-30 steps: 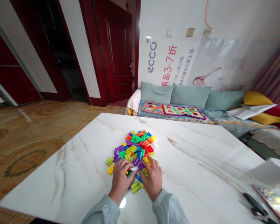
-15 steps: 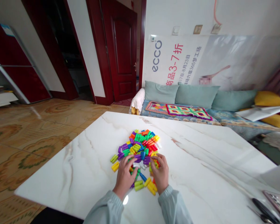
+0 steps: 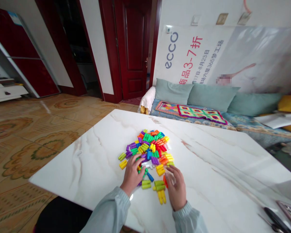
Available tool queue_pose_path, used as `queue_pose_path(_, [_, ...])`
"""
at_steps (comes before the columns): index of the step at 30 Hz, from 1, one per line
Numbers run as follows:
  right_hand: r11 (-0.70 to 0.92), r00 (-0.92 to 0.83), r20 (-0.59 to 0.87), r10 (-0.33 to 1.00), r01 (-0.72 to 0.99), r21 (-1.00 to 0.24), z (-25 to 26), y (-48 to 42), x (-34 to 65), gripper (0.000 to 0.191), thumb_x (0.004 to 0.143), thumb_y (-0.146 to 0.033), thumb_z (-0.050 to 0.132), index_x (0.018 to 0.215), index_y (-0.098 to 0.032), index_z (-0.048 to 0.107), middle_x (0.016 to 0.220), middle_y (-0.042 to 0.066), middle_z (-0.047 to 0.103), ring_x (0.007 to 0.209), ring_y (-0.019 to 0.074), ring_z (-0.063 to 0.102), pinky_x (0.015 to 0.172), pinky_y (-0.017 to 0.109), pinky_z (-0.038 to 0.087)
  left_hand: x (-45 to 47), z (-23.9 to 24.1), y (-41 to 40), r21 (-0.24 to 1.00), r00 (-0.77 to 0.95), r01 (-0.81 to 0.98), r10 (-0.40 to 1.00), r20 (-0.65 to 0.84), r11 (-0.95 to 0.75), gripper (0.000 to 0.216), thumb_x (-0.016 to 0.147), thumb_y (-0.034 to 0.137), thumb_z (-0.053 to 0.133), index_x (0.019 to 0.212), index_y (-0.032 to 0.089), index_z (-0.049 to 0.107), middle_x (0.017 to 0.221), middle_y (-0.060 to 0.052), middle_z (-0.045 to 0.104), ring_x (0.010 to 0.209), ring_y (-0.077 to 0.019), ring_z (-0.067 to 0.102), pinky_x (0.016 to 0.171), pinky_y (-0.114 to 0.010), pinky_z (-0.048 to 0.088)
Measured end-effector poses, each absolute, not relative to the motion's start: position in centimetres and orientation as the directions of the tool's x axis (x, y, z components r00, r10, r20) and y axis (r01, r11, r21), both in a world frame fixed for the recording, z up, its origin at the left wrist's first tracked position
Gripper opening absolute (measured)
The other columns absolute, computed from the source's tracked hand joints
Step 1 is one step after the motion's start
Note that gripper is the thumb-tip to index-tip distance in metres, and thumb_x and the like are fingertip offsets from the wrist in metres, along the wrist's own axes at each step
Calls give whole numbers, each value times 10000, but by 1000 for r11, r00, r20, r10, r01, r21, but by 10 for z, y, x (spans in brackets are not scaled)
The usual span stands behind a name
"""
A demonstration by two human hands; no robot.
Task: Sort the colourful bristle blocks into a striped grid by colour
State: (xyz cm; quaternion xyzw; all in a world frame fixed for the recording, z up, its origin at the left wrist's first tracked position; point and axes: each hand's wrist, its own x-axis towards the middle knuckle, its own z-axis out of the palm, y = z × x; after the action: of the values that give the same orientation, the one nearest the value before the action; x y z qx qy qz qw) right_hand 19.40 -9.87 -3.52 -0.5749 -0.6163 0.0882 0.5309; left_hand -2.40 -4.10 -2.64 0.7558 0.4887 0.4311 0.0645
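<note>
- Where the white marble table (image 3: 208, 168) runs towards its near edge, a heap of coloured plastic building pieces (image 3: 151, 150) lies a little left of the middle (purple, green, red, yellow, blue, all jumbled).
- The left hand (image 3: 132, 173) lies palm down on the near left rim of the heap. Its fingers are spread over the pieces and a white piece (image 3: 146, 164) sits at their tips. The hand is open and grips nothing that I can see.
- The right hand (image 3: 176, 189) is just beside the heap's near right edge, its fingers curled. The tips meet a red-orange piece (image 3: 165, 181), but I cannot tell whether they pinch it or only touch it.
- Between the two hands a few pieces lie loose on the marble: a blue piece (image 3: 149, 177), green pieces (image 3: 146, 184) and yellow pieces (image 3: 162, 196) nearest the person.
- Both sleeves are pale grey-green.
- Black scissors (image 3: 273, 216) lie at the table's near right corner, well apart from the hands.
- Behind the table is a sofa (image 3: 208, 97) with teal cushions and a bright crocheted mat (image 3: 191, 111).
- Above the sofa is a large poster (image 3: 196, 55), and left of that a dark red door (image 3: 133, 48).
</note>
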Motion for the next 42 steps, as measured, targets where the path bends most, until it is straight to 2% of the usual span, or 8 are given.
queue_pose_path(7, [382,-78,524,848,775,-503,-34,-154,185,661,797,-478,737,1385,-267,519,1409,141,500,1227,375,520,944,555,520,-24,-21,-43,503,149,676,769,622,-538,215,894,230,580,1095,232,656,1220,-74,620,1151,-254,567,1000,-458,486])
queue_pose_path(11, [370,-69,514,855,776,-511,-34,-146,176,412,901,-315,611,1313,-297,587,1322,109,555,1112,306,613,874,453,587,-24,-23,-43,497,166,679,773,612,-540,212,904,233,566,1099,232,650,1221,-75,617,1155,-254,561,1002,-456,481])
queue_pose_path(15, [412,-21,565,825,708,-574,-35,-117,172,319,912,-217,558,1219,-269,630,1186,101,592,1047,254,642,856,385,594,-24,-21,-44,447,214,720,782,585,-531,238,895,245,564,1113,229,657,1246,-92,602,1178,-276,546,1026,-490,450])
queue_pose_path(20, [452,38,613,789,640,-621,-37,-96,169,282,879,-181,558,1142,-230,646,1160,106,610,1058,248,635,883,396,575,-21,-1,-36,307,374,788,811,449,-533,616,793,358,703,1379,302,521,1510,-93,410,1392,-372,358,1138,-626,273])
queue_pose_path(23, [443,47,595,802,622,-646,-36,-96,168,269,867,-168,548,1105,-226,658,1142,100,624,1048,243,636,884,395,568,-19,11,-22,232,486,778,794,365,-584,751,741,459,760,1425,355,467,1591,-65,293,1454,-411,235,1143,-666,224])
queue_pose_path(26, [434,39,569,822,604,-668,-34,-97,167,280,862,-134,512,1079,-224,664,1108,97,635,1028,233,638,873,383,567,-17,14,-7,202,568,742,760,316,-639,687,730,513,768,1358,348,541,1577,-62,329,1455,-400,244,1135,-642,272])
queue_pose_path(31, [444,51,576,816,583,-680,-34,-96,167,290,855,-123,505,1069,-228,671,1087,90,645,1009,225,643,870,369,566,-16,4,1,179,583,714,717,382,-677,497,800,495,716,1248,304,618,1584,-41,315,1472,-340,226,1147,-540,329])
queue_pose_path(42, [367,82,511,856,599,-711,-24,-91,170,94,884,-254,598,925,-221,675,921,63,678,875,222,645,790,338,536,-16,0,-8,152,541,756,739,403,-636,467,891,425,619,1340,314,557,1604,-27,282,1476,-328,221,1111,-512,384])
